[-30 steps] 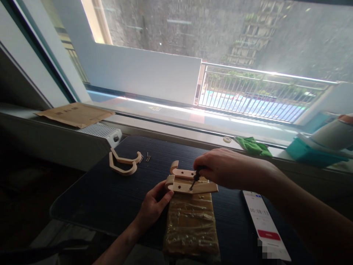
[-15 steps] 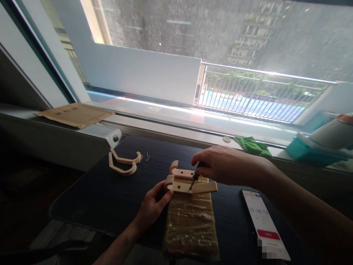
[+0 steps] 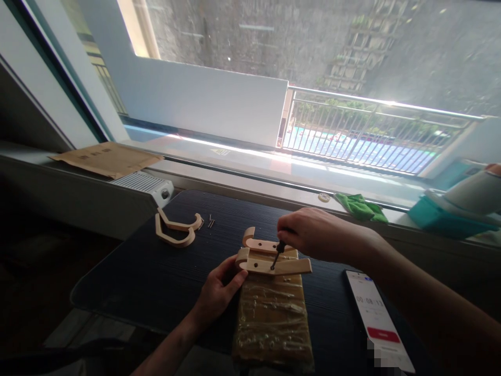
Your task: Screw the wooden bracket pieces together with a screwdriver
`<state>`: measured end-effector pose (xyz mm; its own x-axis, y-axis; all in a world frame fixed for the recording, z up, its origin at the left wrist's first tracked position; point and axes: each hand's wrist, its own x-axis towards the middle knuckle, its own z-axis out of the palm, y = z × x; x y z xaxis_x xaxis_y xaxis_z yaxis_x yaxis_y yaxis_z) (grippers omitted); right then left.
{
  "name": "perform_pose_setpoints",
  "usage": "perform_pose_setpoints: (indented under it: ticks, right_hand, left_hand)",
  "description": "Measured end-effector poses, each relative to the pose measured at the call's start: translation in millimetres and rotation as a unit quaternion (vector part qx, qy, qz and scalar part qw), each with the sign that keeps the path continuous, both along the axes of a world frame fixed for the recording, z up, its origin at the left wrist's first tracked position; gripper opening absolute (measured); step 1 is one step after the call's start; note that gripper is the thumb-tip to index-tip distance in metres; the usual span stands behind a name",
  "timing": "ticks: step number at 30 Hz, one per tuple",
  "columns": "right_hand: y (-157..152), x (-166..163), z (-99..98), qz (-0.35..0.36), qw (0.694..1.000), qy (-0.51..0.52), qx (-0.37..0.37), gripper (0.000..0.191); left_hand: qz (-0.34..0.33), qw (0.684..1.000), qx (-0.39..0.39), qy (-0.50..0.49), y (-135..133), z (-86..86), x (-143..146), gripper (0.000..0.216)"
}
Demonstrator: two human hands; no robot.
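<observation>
While the film-wrapped block [image 3: 274,321] lies lengthwise before me on the dark table [image 3: 129,271], a phone [image 3: 371,308] lies to its right, screen lit, red button showing. My left hand [image 3: 217,292] pinches the curled end of the nearer wooden hook [image 3: 295,267], which rests crosswise on the far part of the block; one dark hole [image 3: 255,265] is noted near that end. My right hand [image 3: 313,230] is clenched around the handle of a screwdriver [image 3: 277,254], held tilted, its tip at the middle of the same hook. Whether a screw sits under the tip is too small to confirm. Just beyond, a second hook [image 3: 254,243] lies alongside, two holes visible. Farther left on the table, two loose hooks [image 3: 176,243] lie together, some screws [image 3: 211,223] just beside them. Along the sill [image 3: 235,183]: a brown envelope [image 3: 109,158] at left, a crumpled green cloth [image 3: 360,207] and a teal container [image 3: 430,214] at right. Outdoors, past the sill, stands a metal railing [image 3: 364,133].
</observation>
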<state>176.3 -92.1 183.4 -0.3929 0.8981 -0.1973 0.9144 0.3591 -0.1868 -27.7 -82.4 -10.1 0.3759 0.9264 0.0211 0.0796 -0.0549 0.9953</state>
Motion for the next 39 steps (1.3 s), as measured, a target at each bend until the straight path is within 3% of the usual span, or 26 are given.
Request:
perform_pose_setpoints:
  ticks: [8,20,28,39]
  right_hand:
    - [0,1,4.0,0.060,0.998,0.017,-0.015,0.016]
    - [-1,5,-3.4,0.021,1.000,0.006,0.001,0.022]
    - [5,6,-2.3,0.089,0.996,0.021,0.005,0.019]
    - [9,11,-9.7,0.053,0.997,0.052,-0.033,0.020]
  left_hand:
    - [0.007,1.000,0.009,0.013,1,-0.7,1,0.028]
    - [0.010,1.000,0.014,0.015,2,-3.0,0,0.030]
    - [0.011,1.000,0.012,0.020,1,-5.9,-2,0.031]
    - [0.001,1.000,-0.003,0.000,1,-2.8,-1,0.026]
